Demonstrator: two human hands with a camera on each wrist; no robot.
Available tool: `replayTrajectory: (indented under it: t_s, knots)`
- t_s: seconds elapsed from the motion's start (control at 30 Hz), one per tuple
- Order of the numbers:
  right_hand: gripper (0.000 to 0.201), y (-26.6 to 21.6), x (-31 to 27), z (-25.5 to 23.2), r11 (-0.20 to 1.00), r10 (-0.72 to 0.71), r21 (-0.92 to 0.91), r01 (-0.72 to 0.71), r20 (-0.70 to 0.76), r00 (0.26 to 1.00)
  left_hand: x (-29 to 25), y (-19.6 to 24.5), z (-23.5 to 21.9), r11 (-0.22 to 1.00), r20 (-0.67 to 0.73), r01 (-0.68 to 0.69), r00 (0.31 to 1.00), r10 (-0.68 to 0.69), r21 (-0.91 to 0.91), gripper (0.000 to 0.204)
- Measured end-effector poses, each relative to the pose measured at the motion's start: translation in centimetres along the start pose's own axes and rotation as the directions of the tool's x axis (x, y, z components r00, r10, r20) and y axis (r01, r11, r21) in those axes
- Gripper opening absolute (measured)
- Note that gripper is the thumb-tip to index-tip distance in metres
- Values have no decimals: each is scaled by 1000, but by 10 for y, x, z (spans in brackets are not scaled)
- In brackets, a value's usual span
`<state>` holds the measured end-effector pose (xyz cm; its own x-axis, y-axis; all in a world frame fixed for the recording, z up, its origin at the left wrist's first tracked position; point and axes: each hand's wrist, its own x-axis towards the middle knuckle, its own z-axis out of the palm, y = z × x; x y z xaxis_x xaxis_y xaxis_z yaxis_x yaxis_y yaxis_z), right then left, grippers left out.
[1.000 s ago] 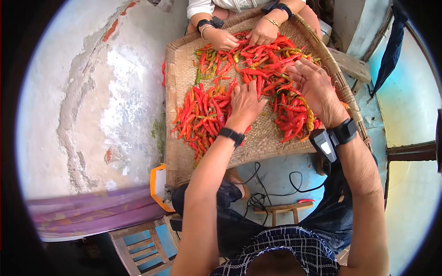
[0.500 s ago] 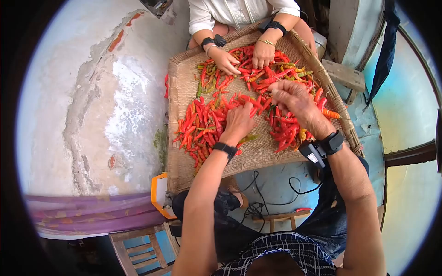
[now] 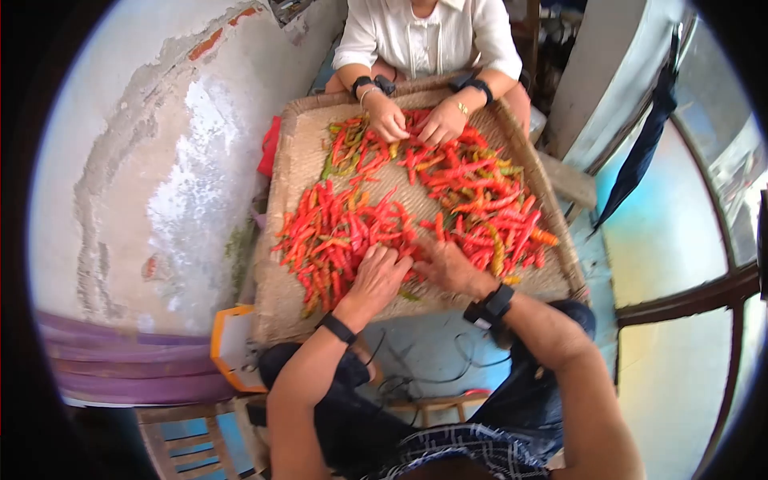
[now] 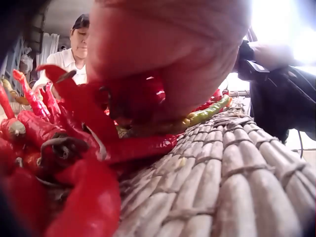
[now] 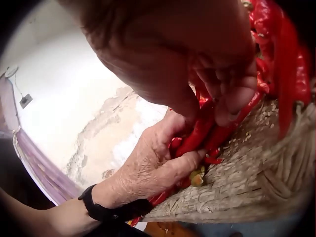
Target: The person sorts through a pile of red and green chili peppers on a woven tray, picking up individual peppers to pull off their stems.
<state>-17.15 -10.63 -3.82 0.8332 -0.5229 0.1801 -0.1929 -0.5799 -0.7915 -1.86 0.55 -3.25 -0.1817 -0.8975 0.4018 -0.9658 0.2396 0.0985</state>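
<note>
On the woven straw tray [image 3: 412, 192], near its front edge, the left hand [image 3: 376, 280] is gripping slender red peppers [image 5: 200, 129]; the right hand's [image 3: 450, 268] grip I can't tell. Squeezing hard could be splitting them.

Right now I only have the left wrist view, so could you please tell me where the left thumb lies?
Observer: The right wrist view shows it: the left hand has its thumb and fingers around red peppers.

Operator: Thank you, and where is the right hand?

Observer: The right hand is close beside the left one, over the near part of the tray.

Operator: Could you also say where the other person's hands are?

Observer: Both of that person's hands are at the peppers on the far side.
</note>
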Motion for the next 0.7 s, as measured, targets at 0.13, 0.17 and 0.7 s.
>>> replayTrajectory:
  t_s: [0.13, 0.17, 0.7]
  knots:
    - [31, -10, 4, -18, 996, 79, 50, -80, 23, 997, 6, -3, -11, 1000, 79, 13, 997, -12, -4, 18]
    - [26, -10, 7, -20, 986, 108, 124, -110, 24, 994, 6, -4, -14, 999, 151, 40, 988, -38, -10, 17]
    - [38, -33, 17, -74, 894, -231, -434, 110, -236, 944, 22, -17, -39, 754, 95, 330, 936, -338, -568, 19]
